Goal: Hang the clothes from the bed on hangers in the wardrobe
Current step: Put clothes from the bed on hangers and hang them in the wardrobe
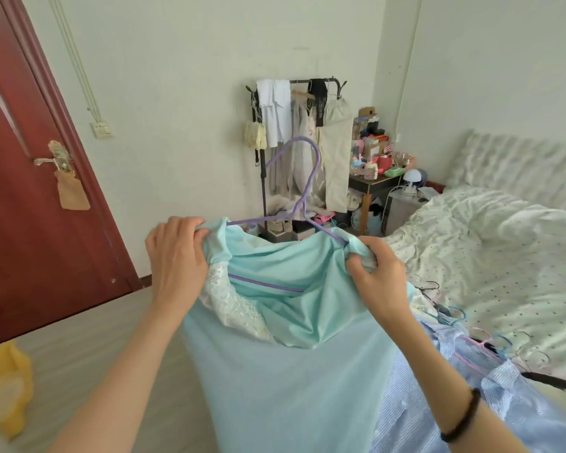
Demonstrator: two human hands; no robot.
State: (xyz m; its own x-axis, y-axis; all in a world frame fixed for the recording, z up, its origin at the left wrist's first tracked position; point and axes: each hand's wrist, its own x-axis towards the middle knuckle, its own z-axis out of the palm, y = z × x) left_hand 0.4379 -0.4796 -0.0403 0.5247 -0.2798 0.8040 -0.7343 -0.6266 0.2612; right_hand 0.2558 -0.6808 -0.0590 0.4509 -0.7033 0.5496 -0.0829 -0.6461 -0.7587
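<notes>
- Over at nine o'clock from where I watch, a dark red door stands with a metal handle and a tan pouch hanging from it.
- Low at eight o'clock, a yellow container sits on the floor.
- Just left of centre, the left hand has its fingers curled tight round one shoulder of the mint dress, bunching the cloth at the hanger's end.
- At centre, the dress hangs from the two hands in front of me, with a white lace lining showing inside its neck.
- The purple hanger sits inside the neck, its hook rising toward twelve o'clock and its lower bar showing through the opening.
- At twelve o'clock, against the far wall, a black clothes rack carries pale garments.
- Just right of centre, the right hand grips the other shoulder of the dress, fingers closed on the gathered cloth; a black band circles that wrist.
- At one o'clock, a small cluttered table stands beside the rack.
- At three o'clock, the bed has a dotted sheet.
- At four o'clock, a blue striped shirt and loose hangers lie on the bed's edge.
</notes>
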